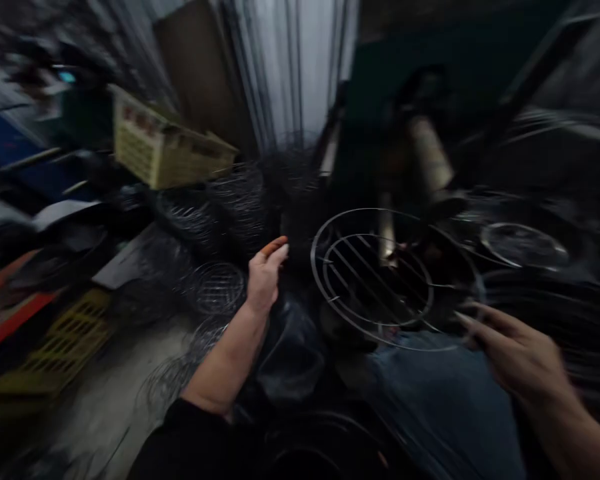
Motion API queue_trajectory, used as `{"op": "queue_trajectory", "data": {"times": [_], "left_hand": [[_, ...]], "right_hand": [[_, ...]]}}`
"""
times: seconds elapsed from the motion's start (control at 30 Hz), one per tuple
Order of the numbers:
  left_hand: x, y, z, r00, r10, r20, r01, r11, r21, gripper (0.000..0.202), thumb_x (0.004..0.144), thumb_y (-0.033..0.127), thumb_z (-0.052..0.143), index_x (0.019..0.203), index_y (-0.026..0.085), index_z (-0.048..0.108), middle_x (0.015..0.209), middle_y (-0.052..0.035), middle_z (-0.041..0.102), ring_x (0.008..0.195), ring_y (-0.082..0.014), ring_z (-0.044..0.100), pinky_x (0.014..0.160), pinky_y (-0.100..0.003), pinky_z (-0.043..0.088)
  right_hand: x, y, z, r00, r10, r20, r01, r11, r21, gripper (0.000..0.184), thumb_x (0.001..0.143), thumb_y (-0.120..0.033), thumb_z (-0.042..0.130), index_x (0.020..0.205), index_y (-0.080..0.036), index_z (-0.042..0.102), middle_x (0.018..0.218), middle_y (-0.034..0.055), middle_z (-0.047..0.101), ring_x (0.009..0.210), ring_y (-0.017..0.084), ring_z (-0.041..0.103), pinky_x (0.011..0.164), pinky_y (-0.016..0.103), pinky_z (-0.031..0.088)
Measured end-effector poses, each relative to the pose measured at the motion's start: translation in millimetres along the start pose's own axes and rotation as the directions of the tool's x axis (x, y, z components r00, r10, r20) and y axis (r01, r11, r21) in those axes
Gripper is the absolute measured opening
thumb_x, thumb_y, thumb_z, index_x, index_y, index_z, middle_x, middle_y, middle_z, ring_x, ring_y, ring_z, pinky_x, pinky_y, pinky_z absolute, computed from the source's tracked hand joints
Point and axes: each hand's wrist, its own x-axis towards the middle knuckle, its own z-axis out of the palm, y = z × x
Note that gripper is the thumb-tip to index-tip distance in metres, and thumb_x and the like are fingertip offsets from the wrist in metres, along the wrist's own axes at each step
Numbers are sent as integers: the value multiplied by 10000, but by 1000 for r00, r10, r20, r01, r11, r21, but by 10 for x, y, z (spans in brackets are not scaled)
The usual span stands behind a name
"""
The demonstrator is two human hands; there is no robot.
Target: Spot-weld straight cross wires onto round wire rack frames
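A round wire grille (380, 277), with an outer ring, an inner ring and straight cross wires, hangs in the air above my lap. My right hand (517, 357) reaches in from the lower right, and its blurred fingertips pinch the grille's right rim. My left hand (264, 275) stretches forward just left of the grille. Its fingers are straight and together, with an orange tip on one, and they hold nothing. They point at a dark stack of wire parts (290, 180) behind.
Piles of round wire grilles (215, 288) lie on the floor at the left. Behind them are a yellow crate (165, 150) and a yellow grid panel (65, 340). A dark machine (430, 157) stands ahead. Another wire ring (523, 245) lies at the right.
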Motion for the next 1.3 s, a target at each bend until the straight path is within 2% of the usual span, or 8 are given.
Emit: {"op": "queue_trajectory", "data": {"times": [0.1, 0.2, 0.37, 0.43, 0.57, 0.83, 1.1, 1.3], "left_hand": [[223, -266, 191, 997, -28, 75, 30, 999, -31, 388, 673, 386, 753, 991, 166, 726, 834, -24, 688, 704, -92, 580, 625, -205, 409], [206, -310, 381, 984, -12, 177, 27, 996, -83, 412, 723, 460, 697, 1005, 161, 727, 859, -43, 691, 774, -119, 604, 698, -228, 445], [112, -238, 552, 954, 68, 291, -40, 994, -100, 312, 757, 325, 677, 985, 122, 743, 614, -29, 631, 683, -135, 602, 776, -275, 463], [92, -212, 580, 947, 44, 317, -21, 997, -77, 303, 739, 263, 682, 997, 116, 742, 514, -7, 570, 622, -132, 581, 749, -276, 462], [28, -168, 636, 955, 0, 298, 8, 1000, -28, 291, 715, 233, 676, 962, 97, 747, 428, 21, 483, 514, -112, 514, 643, -258, 441], [-69, -190, 672, 978, 4, 207, -1, 1000, -13, 297, 705, 196, 653, 964, 76, 737, 407, 57, 384, 453, -79, 426, 562, -237, 415], [-188, -219, 659, 984, 20, 176, -12, 999, -46, 275, 717, 174, 628, 957, 101, 741, 397, 58, 370, 464, -83, 420, 577, -244, 415], [-188, -218, 618, 992, 87, 93, -82, 995, -59, 277, 736, 179, 608, 969, 99, 734, 384, 65, 344, 461, -87, 406, 589, -251, 412]], "right_hand": [[181, 47, 76, 1000, 21, -3, -20, 966, 256, 481, 424, -344, 939, 819, -150, 743, 683, 46, 616, 521, 118, 491, 416, 173, 400], [325, -18, 261, 999, -32, -39, 44, 915, 401, 445, 419, -286, 929, 800, -159, 736, 694, 36, 623, 505, 105, 477, 409, 169, 400], [313, -123, 332, 989, -102, 111, 32, 862, 506, 389, 494, -214, 886, 855, -190, 742, 801, 55, 660, 549, 132, 527, 437, 205, 454], [286, -102, 347, 987, -126, 101, 57, 855, 515, 322, 547, -229, 868, 839, -188, 741, 771, 48, 648, 516, 132, 513, 419, 222, 452], [274, -7, 455, 972, -201, -124, 235, 881, 411, 221, 649, -280, 832, 800, -166, 718, 587, -7, 545, 434, 116, 447, 366, 210, 374], [356, 31, 600, 874, -363, -324, 409, 909, 85, 264, 658, -394, 763, 716, -177, 624, 593, -26, 519, 484, 123, 436, 467, 250, 373], [412, 158, 611, 822, -457, -339, 487, 873, 3, 205, 741, -367, 719, 759, -181, 635, 651, -15, 539, 560, 153, 480, 562, 284, 421], [638, 75, 785, 769, -569, -293, 584, 810, -41, 180, 785, -330, 699, 726, -183, 612, 668, -20, 530, 599, 153, 495, 576, 271, 414]]}}
